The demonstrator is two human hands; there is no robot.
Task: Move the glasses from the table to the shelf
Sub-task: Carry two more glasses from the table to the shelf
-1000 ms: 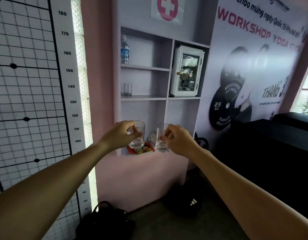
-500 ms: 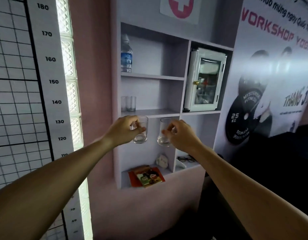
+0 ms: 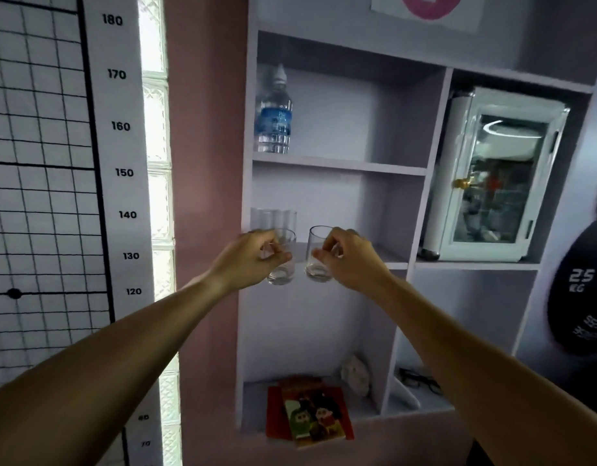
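Note:
My left hand [image 3: 248, 260] grips a clear glass [image 3: 283, 269] by its side, upright. My right hand [image 3: 349, 260] grips a second clear glass [image 3: 315, 260], tilted slightly. Both glasses hang in the air at the front edge of the middle shelf board [image 3: 387, 255] of a pale lilac wall shelf. Two more clear glasses [image 3: 276, 218] stand at the left back of that same shelf board, just behind my left hand's glass. The table is out of view.
A water bottle [image 3: 274, 112] stands on the upper board. A small white glass-door cabinet [image 3: 498, 176] fills the right compartment. Booklets [image 3: 310, 412], a white object [image 3: 355, 371] and spectacles [image 3: 418, 381] lie at the bottom. A height chart [image 3: 122, 169] hangs left.
I have come closer to the shelf, and both hands have lifted the glasses from bottom-compartment height up to the middle shelf board's edge.

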